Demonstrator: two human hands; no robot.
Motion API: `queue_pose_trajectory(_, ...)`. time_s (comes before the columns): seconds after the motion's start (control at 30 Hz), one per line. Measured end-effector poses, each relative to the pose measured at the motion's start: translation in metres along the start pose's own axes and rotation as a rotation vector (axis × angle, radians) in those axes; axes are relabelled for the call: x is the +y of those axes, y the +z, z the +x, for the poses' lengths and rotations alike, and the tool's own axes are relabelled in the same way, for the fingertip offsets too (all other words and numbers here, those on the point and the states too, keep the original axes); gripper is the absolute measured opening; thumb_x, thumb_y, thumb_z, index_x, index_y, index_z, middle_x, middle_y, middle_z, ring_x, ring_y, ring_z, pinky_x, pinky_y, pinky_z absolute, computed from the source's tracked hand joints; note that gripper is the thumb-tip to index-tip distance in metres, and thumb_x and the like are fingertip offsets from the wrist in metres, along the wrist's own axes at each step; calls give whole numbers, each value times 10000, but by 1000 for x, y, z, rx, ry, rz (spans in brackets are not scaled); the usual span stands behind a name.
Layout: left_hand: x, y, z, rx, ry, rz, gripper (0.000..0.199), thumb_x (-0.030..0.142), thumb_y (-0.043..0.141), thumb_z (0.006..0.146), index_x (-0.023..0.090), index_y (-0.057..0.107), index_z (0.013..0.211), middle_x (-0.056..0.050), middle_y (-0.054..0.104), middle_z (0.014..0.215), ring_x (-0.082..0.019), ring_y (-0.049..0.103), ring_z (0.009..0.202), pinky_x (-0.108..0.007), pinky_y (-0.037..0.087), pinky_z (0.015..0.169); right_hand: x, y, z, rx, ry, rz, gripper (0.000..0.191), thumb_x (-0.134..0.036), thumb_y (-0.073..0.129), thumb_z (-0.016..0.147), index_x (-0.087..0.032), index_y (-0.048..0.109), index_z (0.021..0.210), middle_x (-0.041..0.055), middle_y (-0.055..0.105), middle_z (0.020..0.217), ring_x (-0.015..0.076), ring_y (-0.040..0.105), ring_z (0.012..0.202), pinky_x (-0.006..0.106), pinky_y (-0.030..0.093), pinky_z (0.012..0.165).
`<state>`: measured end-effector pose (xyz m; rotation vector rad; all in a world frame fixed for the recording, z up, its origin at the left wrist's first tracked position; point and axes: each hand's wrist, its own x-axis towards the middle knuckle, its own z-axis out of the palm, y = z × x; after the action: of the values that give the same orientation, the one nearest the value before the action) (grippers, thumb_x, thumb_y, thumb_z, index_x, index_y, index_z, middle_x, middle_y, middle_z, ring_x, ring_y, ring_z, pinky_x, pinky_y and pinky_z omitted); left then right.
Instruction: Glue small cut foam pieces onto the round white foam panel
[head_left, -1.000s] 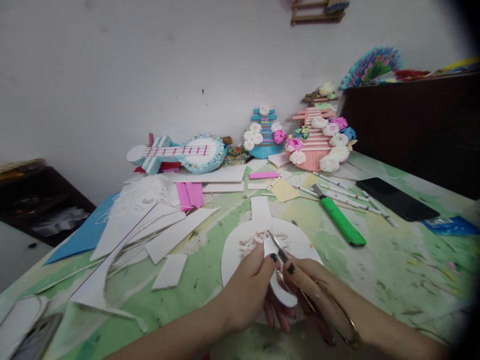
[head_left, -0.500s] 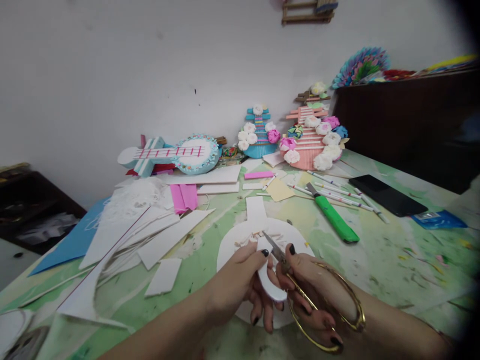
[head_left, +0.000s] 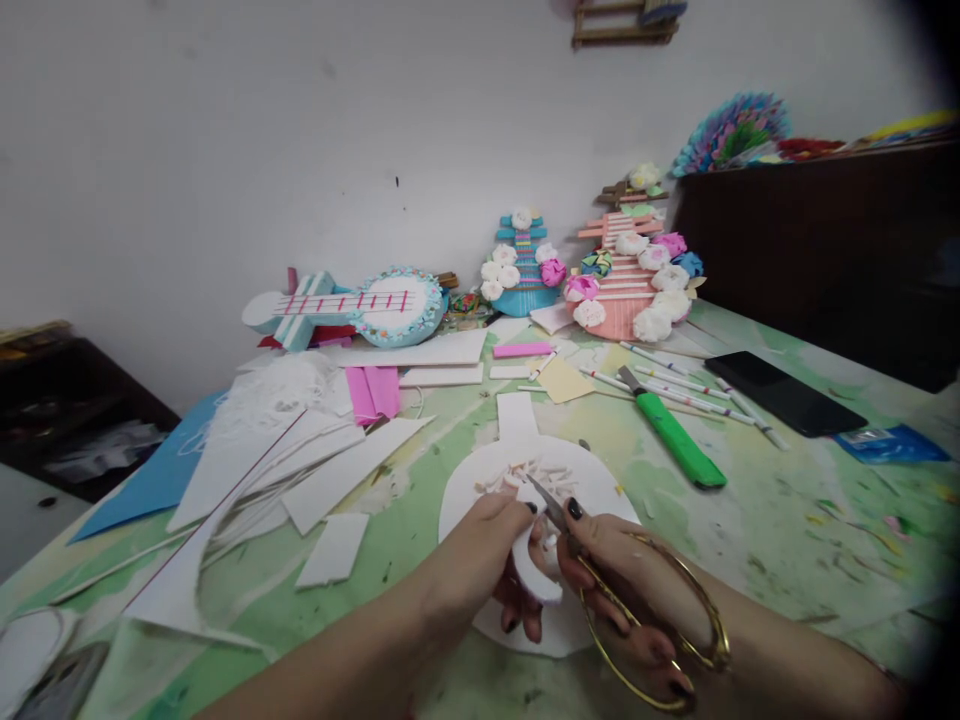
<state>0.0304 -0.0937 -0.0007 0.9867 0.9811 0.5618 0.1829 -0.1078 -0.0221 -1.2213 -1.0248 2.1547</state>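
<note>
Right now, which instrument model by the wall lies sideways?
The pale blue model, its neck pointing left; the darker blue model and coral model stand neck up.

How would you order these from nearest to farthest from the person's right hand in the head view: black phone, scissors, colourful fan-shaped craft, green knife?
1. Scissors: held in the right hand.
2. Green knife: ahead and a little to the right.
3. Black phone: farther right, past the knife.
4. Colourful fan-shaped craft: high at the back right.
</note>
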Motion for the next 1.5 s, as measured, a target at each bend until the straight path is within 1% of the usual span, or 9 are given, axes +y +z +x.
queue_pose_trajectory(0.33,3,-8,2,26,-94,50,208,320,457,722,140,468,619,19,529,502,-129,515,295,-164,289,232,4,-3,4,44,-26,-61,437,-576,424,782,-185,463,593,-56,391,357,58,316,223,156,239,245)
queue_pose_trajectory(0.6,18,-25,2,-87,-136,128,189,244,454,667,147,425,508,44,419,396,-143,511,282,-165,291,235,3,-4,-3,-29,-30,-48,454,-571,361,815,-188,446,585,-66,369,345,49,273,217,149,235,238)
queue_pose_trajectory(0.73,24,-35,4,-174,-158,214,286,252,453,698,135,424,438,33,391,355,-135,508,288,-162,307,253,-1,-4,-5,-96,48,-3,462,-585,358,803,-189,445,580,-69,363,347,50,266,218,154,262,212)
queue_pose_trajectory(0.9,30,-43,4,-203,-136,274,253,333,519,749,119,532,614,6,523,469,-115,539,352,-162,353,315,-5,-1,-6,-8,111,3,387,-427,324,845,-186,450,570,-58,374,354,53,255,209,143,225,191)
queue_pose_trajectory(1.03,34,-48,3,-159,-74,315,263,371,607,711,114,550,712,-12,570,560,-101,551,411,-165,381,367,-4,1,-7,26,136,26,361,-326,278,854,-181,463,580,-50,377,355,58,270,211,144,240,203)
queue_pose_trajectory(1.17,35,-52,4,-95,-31,404,286,409,569,740,124,557,766,55,449,500,-60,439,351,-153,290,337,0,-4,-4,-25,121,70,378,-401,309,862,-179,484,611,-52,393,364,56,273,213,145,250,205)
queue_pose_trajectory(1.27,34,-56,7,-18,53,596,233,326,486,788,135,602,852,61,415,519,-41,339,365,-154,232,353,1,-7,-1,-109,130,105,399,-466,332,861,-179,492,633,-46,420,385,55,310,234,145,285,227)
queue_pose_trajectory(1.4,40,-62,6,81,227,940,214,194,452,769,156,662,788,10,512,588,-84,434,547,-169,314,495,0,-6,-2,-79,155,99,440,-492,312,864,-180,470,597,-51,395,369,47,270,220,135,236,211)
queue_pose_trajectory(1.5,50,-66,0,221,310,996,166,205,489,751,160,646,719,-2,530,623,-102,444,594,-180,304,510,-2,-3,-5,-66,114,107,446,-511,291,871,-198,435,588,-66,359,334,55,233,207,150,241,200)
